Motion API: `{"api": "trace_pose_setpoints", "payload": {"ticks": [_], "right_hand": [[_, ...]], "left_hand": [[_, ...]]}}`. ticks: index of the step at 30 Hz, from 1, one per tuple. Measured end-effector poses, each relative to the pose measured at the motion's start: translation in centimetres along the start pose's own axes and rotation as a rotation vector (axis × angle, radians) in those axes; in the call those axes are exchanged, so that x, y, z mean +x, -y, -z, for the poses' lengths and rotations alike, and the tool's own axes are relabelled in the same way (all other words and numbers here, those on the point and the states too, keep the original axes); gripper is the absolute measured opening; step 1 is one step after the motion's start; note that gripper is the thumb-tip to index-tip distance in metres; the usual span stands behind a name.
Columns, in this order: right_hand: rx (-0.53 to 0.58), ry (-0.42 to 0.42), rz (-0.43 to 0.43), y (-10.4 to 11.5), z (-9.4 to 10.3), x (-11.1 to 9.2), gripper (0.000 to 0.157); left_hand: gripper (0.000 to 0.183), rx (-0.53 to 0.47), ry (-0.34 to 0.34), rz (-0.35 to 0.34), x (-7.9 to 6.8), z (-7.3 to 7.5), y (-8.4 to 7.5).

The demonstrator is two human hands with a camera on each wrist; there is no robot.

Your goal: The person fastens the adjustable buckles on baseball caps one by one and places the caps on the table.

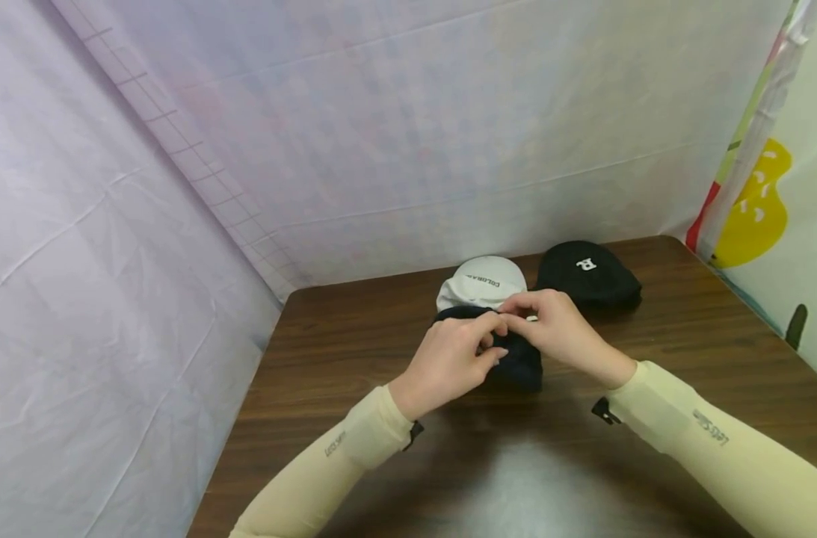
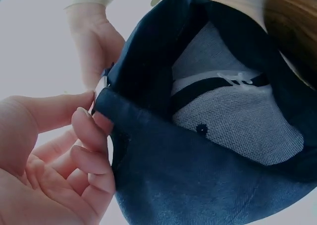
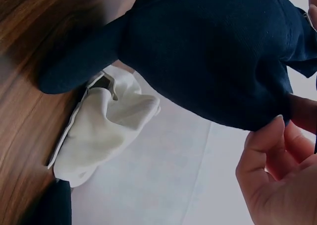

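A dark navy baseball cap (image 1: pixel 521 368) is between my two hands over the table. My left hand (image 1: pixel 451 360) pinches the strap at the cap's back. In the left wrist view a small metal buckle (image 2: pixel 101 88) shows at its fingertips, and the cap's opening faces the camera with pale mesh lining (image 2: pixel 237 121) inside. Thumb and fingers of my right hand (image 1: pixel 561 332) pinch the edge of the cap's cloth, as the right wrist view shows. There, the brim (image 3: pixel 81 61) points down toward the wooden table.
Just behind the navy cap, a white cap (image 1: pixel 492 278) with dark lettering lies on the brown table (image 1: pixel 327 351). To its right is a black cap (image 1: pixel 586 276) with a white letter. A pale cloth curtain (image 1: pixel 415 149) hangs along the table's back edge.
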State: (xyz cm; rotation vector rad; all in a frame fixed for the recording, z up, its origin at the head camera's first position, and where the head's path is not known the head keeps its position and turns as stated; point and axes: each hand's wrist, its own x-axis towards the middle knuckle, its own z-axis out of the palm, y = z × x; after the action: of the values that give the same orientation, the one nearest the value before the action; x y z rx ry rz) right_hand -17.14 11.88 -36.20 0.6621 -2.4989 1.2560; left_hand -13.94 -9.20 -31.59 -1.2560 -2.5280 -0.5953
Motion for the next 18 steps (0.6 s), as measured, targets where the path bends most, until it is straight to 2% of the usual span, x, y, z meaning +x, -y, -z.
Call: {"api": "trace_pose_setpoints", "payload": {"ticks": [7,11,14,18], "right_hand": [[-0.010,-0.051,0.051,-0.1,-0.3,0.0,0.004],[-0.016,-0.073,0.062,-0.3,-0.4,-0.2,0.004],[-0.009,-0.090,0.066,-0.2,-0.5,-0.2,0.003],[0.016,-0.096,0.077,0.1,-0.6,-0.2,0.006]], "left_hand": [[0.016,0.027,-0.114,-0.010,0.2,0.1,0.6],[0.016,0.115,-0.160,0.026,0.4,0.0,0.9],[0.023,0.192,-0.131,0.081,0.8,0.0,1.2],[0.034,0.215,0.011,0.154,1.5,0.1,1.8]]}}
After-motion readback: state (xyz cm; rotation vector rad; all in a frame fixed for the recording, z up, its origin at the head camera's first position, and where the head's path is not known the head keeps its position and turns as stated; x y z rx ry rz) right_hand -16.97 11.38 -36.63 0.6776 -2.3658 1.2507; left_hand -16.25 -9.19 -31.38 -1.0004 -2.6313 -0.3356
